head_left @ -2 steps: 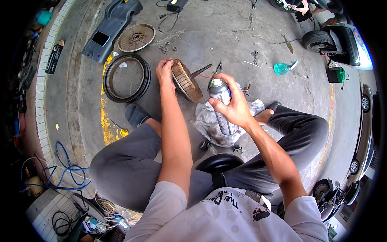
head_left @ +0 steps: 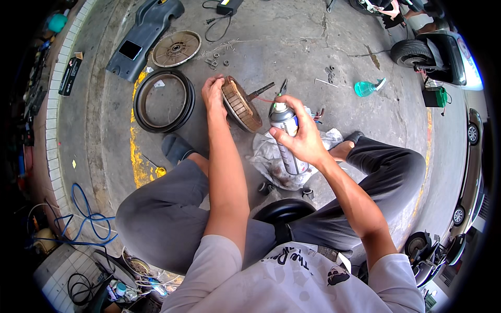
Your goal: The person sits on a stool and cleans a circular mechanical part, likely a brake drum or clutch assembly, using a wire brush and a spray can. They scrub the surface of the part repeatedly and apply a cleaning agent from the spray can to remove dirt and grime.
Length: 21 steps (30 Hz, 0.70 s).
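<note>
My left hand (head_left: 214, 96) grips the rim of a rusty hub motor stator (head_left: 241, 107), which is tilted so its axle points right. In my right hand (head_left: 302, 133) is an aerosol spray can (head_left: 287, 138), index finger on its top. A thin red straw runs from the nozzle toward the stator's axle. Spray itself cannot be made out. Under the can lies a dirty white rag (head_left: 269, 159) on the floor. Pliers (head_left: 283, 87) show behind the can's top, partly hidden by it.
Left of the stator lie a black wheel rim (head_left: 164, 101), a round metal cover (head_left: 177, 48) and a grey plastic panel (head_left: 146, 31) with a phone (head_left: 130, 49) on it. A green spray bottle (head_left: 368, 87) lies at right. Small nuts (head_left: 212, 63) are scattered ahead.
</note>
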Tool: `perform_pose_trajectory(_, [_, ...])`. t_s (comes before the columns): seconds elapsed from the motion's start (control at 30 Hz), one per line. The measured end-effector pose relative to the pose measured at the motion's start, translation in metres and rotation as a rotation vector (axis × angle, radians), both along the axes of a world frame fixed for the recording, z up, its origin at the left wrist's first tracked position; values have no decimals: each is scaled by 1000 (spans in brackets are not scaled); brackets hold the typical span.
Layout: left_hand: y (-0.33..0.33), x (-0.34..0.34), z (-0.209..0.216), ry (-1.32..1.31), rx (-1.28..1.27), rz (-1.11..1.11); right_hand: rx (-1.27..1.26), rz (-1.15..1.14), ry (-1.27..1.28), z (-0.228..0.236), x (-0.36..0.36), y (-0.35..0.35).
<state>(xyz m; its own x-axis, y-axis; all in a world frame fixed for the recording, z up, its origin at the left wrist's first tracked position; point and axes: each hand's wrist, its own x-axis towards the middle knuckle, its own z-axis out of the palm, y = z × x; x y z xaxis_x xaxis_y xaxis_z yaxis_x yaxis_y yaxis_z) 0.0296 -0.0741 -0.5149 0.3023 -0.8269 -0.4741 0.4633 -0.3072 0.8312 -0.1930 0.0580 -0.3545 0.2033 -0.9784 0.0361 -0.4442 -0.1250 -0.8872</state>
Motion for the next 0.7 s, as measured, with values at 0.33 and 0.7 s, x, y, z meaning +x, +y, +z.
perform_pose_trajectory(0.33, [-2,3,-9,-4,-12,-5,27,-1,12,2,-1,-2])
perform_pose_trajectory(0.7, [-1,1,-4,24,-20,14,46,-20,-35,2,0,-2])
